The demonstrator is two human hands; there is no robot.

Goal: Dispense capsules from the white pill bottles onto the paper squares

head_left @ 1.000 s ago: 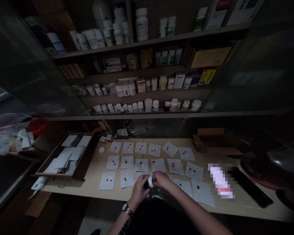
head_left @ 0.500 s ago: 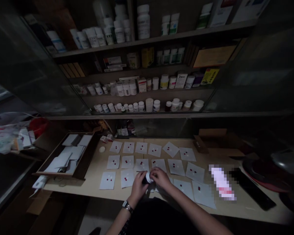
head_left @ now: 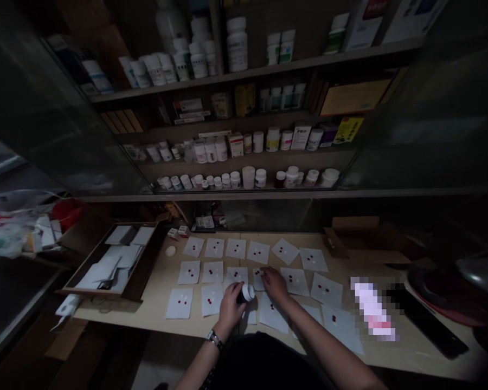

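In my left hand, whose fingers are wrapped round it, is a dark pill bottle with a white end, tilted to the right. My right hand reaches down over a white paper square in the middle row. Its fingertips are pinched close to the paper, and anything between them is too small to make out. Dark red and pale pills lie on the paper squares, such as this near-left one. My right forearm covers part of the near row.
A wooden tray of white paper packets stands left, near a round white cap. At right are an open cardboard box, a blurred-out pale item and a black phone-like slab. Shelves of medicine bottles rise behind.
My right hand has left the bottle's white end and moved forward and right over a middle-row paper square. My left hand still holds the bottle. The view has shifted slightly.
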